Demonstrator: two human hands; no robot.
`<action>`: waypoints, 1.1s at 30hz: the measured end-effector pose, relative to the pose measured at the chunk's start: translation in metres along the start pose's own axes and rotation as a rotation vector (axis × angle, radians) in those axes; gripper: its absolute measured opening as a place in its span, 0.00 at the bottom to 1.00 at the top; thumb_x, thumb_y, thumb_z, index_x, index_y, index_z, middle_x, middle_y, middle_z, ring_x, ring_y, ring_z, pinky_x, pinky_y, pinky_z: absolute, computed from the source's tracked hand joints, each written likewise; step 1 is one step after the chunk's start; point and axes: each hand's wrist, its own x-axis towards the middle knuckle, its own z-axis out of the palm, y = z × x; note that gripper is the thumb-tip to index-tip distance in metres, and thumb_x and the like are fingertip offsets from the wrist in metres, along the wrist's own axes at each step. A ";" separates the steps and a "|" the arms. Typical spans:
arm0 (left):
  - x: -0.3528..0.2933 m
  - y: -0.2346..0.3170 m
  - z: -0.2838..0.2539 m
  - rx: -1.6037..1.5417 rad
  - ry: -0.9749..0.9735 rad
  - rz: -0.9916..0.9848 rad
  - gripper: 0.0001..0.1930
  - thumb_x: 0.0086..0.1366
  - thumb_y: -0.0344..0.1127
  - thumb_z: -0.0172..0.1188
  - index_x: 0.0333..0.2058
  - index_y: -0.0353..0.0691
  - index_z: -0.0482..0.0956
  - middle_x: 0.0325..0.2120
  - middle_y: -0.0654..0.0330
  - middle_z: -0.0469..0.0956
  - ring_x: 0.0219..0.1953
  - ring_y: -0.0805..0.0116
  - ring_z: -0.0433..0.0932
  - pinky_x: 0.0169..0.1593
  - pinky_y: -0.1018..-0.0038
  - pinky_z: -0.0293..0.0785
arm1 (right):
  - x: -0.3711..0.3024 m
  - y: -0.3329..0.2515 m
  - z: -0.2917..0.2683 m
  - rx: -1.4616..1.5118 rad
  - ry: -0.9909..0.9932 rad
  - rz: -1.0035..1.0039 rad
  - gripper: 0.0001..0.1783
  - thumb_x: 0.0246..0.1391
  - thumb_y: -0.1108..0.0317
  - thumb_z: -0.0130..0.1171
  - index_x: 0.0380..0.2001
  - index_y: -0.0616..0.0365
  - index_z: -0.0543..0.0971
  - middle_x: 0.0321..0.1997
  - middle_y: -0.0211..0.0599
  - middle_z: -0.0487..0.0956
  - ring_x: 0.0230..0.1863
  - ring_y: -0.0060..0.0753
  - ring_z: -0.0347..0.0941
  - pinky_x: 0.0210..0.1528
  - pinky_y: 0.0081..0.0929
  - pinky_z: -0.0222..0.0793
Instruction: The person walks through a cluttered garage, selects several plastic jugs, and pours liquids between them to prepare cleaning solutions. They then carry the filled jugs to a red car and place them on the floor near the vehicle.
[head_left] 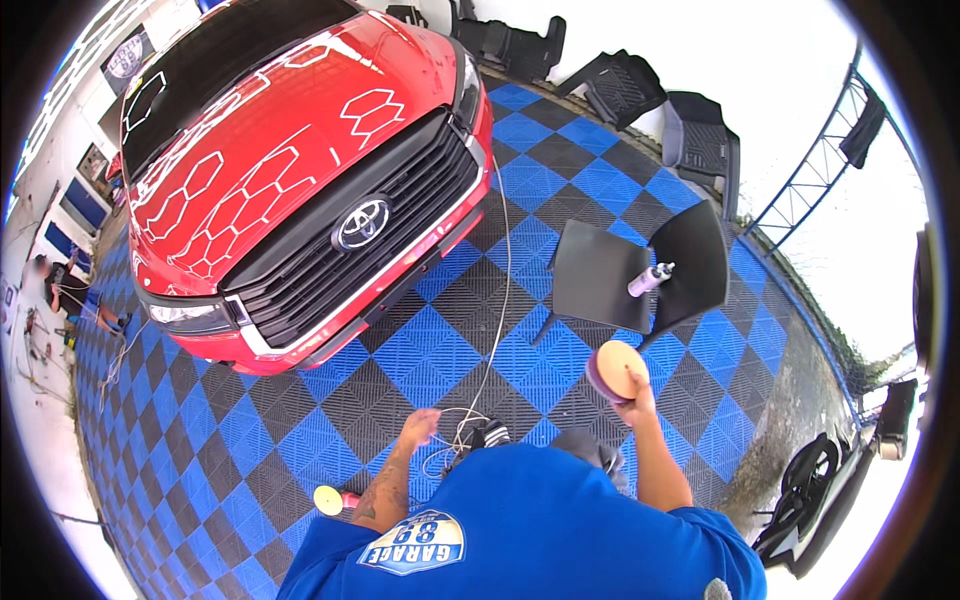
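Note:
My right hand (632,407) grips a round polishing pad (616,370) by its edge, its tan face turned up and a purple layer showing at the side. My left hand (420,427) is held out in front of my left side, fingers loosely stretched, with nothing visible in it. Close to that hand, a pale cable (468,412) lies in loops on the floor and runs up toward the car. Beside my left forearm is a tool with a yellow round pad (327,500) and a red body (350,499), partly hidden by the arm.
A red car (290,150) fills the upper left. Ahead to the right, a black chair (600,275) carries a bottle (650,280) of pale purple liquid. Black car mats (695,135) lean along the white wall. At far left is another person (65,285). Blue and black tiles (425,350) cover the floor.

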 end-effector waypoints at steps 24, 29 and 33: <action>-0.029 0.079 0.175 -0.286 0.561 -0.466 0.24 0.63 0.53 0.61 0.52 0.46 0.77 0.38 0.59 0.80 0.37 0.65 0.78 0.44 0.63 0.74 | 0.412 -0.150 0.123 -0.168 0.198 0.068 0.40 0.50 0.44 0.67 0.62 0.43 0.63 0.59 0.44 0.70 0.53 0.52 0.72 0.59 0.51 0.68; -0.017 0.154 0.187 0.060 0.541 -0.165 0.23 0.65 0.50 0.61 0.51 0.41 0.77 0.37 0.57 0.81 0.38 0.67 0.79 0.42 0.69 0.75 | 0.443 -0.146 0.111 -0.198 0.317 0.370 0.40 0.56 0.42 0.60 0.65 0.47 0.59 0.60 0.53 0.67 0.58 0.56 0.69 0.61 0.52 0.66; -0.024 0.185 0.198 0.043 0.582 -0.095 0.24 0.64 0.50 0.62 0.51 0.38 0.77 0.35 0.55 0.81 0.36 0.68 0.79 0.41 0.70 0.76 | 0.460 -0.149 0.095 -0.406 0.240 0.424 0.40 0.59 0.44 0.55 0.68 0.49 0.57 0.63 0.54 0.64 0.60 0.58 0.68 0.61 0.53 0.67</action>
